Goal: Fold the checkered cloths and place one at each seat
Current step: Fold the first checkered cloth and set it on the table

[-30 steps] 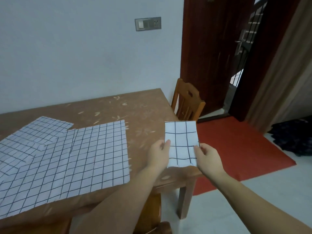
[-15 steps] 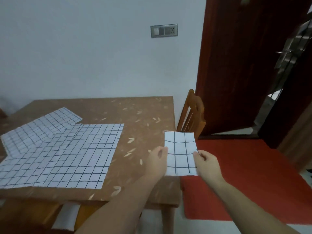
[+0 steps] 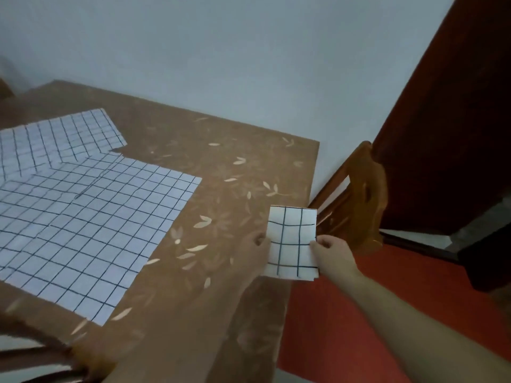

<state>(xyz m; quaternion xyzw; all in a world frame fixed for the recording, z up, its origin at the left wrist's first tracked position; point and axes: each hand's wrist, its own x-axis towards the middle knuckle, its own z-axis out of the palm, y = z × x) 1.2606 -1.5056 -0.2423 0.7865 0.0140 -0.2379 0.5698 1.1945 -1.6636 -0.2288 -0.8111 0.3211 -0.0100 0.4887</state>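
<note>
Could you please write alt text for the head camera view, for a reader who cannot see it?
The left hand and right hand hold a small folded cloth, checkered, at the right edge of a table, near a wooden chair. A large cloth lies spread, overlapping a second cloth, on the table's left side.

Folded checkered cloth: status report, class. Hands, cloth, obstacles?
Left hand and right hand pinch the small folded white checkered cloth. Cloth at brown table right edge, beside wooden chair. Unfolded checkered cloths lie left, not in the way.

The unfolded cloths [image 3: 83,217] run off the left edge; the left hand [image 3: 255,244] is blurred.
</note>
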